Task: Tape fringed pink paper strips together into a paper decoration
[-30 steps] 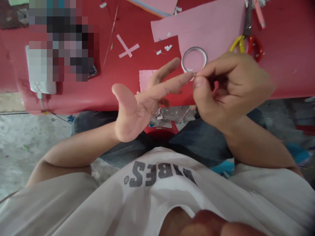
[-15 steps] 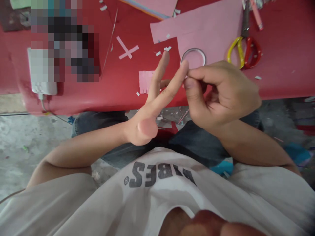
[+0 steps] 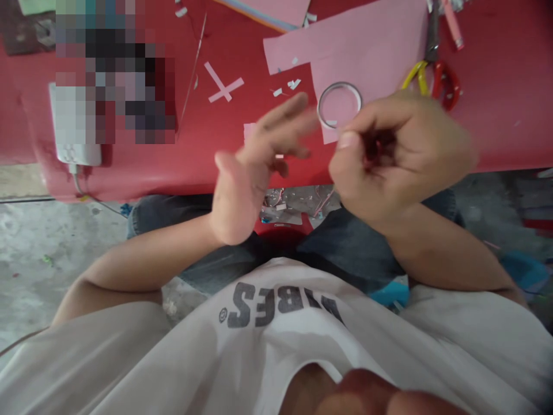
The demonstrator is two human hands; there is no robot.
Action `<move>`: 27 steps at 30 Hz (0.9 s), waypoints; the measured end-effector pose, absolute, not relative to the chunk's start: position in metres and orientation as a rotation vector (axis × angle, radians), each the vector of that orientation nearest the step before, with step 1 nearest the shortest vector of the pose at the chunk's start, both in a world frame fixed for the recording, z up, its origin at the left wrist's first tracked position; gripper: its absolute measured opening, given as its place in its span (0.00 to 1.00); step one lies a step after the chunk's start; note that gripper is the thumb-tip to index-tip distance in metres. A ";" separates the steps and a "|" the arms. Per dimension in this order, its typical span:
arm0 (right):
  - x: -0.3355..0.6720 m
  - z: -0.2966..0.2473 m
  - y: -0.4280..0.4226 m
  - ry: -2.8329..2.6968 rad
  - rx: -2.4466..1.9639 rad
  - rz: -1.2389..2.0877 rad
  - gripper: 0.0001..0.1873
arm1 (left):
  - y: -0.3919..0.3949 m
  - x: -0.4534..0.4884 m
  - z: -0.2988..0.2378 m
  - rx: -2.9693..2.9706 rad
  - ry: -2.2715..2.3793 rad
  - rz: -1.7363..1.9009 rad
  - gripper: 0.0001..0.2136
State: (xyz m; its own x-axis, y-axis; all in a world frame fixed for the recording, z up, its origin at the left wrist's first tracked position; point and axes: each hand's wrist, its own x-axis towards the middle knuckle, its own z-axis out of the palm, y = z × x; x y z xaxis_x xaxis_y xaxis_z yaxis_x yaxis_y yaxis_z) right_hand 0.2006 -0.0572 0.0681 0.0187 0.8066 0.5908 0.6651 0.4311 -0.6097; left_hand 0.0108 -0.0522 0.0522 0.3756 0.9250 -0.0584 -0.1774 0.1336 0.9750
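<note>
Left hand (image 3: 253, 167) is loose and spread, right hand (image 3: 400, 158) pinched, can't tell on what, near that white ring (image 3: 340, 84).

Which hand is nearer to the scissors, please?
Right. The right hand partly hides the scissors in this view; the left hand is farther off, to their left.

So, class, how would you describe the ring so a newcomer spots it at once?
On the red table, find the large pink sheet. Near its lower-left corner lies the thin, pale ring, a plain hoop, unlike the bladed scissors nearby.
</note>
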 end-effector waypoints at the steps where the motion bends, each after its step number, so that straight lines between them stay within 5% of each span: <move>1: 0.200 0.066 -0.056 -1.625 -1.268 0.200 0.03 | -0.045 0.005 0.050 1.133 0.787 1.166 0.34; 7: 0.201 0.044 -0.047 -1.527 -1.243 0.566 0.04 | -0.036 -0.002 0.045 1.143 0.825 1.016 0.14; 27: 0.199 0.037 -0.042 -1.553 -1.223 0.651 0.06 | -0.050 -0.002 0.042 1.779 0.810 1.008 0.24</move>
